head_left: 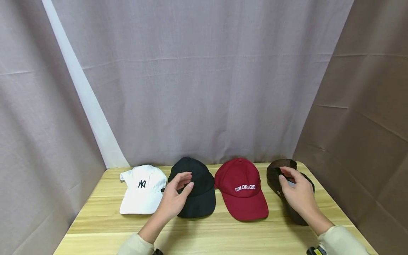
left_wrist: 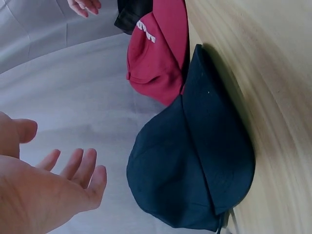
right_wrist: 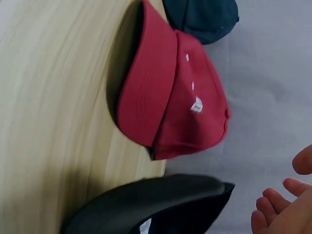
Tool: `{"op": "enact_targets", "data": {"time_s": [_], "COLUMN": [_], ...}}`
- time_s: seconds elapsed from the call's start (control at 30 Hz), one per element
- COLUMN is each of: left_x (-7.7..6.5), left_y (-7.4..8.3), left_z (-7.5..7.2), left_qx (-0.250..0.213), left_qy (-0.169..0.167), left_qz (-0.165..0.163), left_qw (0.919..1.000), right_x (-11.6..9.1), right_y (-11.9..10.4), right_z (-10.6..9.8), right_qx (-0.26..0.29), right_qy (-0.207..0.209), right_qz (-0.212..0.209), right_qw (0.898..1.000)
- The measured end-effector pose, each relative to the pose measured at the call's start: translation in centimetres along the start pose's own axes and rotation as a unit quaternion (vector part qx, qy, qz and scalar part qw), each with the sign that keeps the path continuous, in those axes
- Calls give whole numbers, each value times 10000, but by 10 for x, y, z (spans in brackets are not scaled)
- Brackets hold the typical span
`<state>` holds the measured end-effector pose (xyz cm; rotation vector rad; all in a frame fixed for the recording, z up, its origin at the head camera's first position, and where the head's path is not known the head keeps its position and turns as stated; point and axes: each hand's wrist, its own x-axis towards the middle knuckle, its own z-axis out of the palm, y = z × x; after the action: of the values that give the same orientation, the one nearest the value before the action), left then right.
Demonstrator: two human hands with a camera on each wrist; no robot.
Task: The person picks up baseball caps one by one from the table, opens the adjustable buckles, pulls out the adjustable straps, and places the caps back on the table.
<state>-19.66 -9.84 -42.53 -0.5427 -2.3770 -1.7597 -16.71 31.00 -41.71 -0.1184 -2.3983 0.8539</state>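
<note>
Four caps would be a count, so in a row on the wooden table lie a white cap (head_left: 143, 187) with a black logo, a black cap (head_left: 197, 198), a red cap (head_left: 242, 191) lettered COLORADO, and a dark brown cap (head_left: 275, 173). My left hand (head_left: 175, 198), fingers loosely bent and holding nothing, hovers in front of the black cap. Over the brown cap my right hand (head_left: 298, 193) hangs with relaxed fingers and nothing in its grasp, hiding part of it. The right wrist view shows the brown cap's underside and a pale label inside.
The wooden table (head_left: 105, 226) carries all the caps near its back edge. Grey curtains (head_left: 204, 88) hang behind it and at both sides. The red cap lies close beside the black one.
</note>
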Motion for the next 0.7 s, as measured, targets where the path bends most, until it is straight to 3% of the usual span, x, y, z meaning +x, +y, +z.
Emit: {"op": "enact_targets", "data": {"time_s": [0.43,0.7], "left_x": [-6,-8], "left_y": [-9,-11], "left_z": [-2,-5], "left_qx": [110,35], "left_qy": [257,353], "left_qz": [-143,-161], "left_qw": [9995,9992], "right_x": [-12,-11], "right_y": [28,49], "right_z": [-9,-14], "right_qx": [-90,-490], "right_qy": [-153,-242], "right_qz": [422,1265], "right_qw": [9990,9905]}}
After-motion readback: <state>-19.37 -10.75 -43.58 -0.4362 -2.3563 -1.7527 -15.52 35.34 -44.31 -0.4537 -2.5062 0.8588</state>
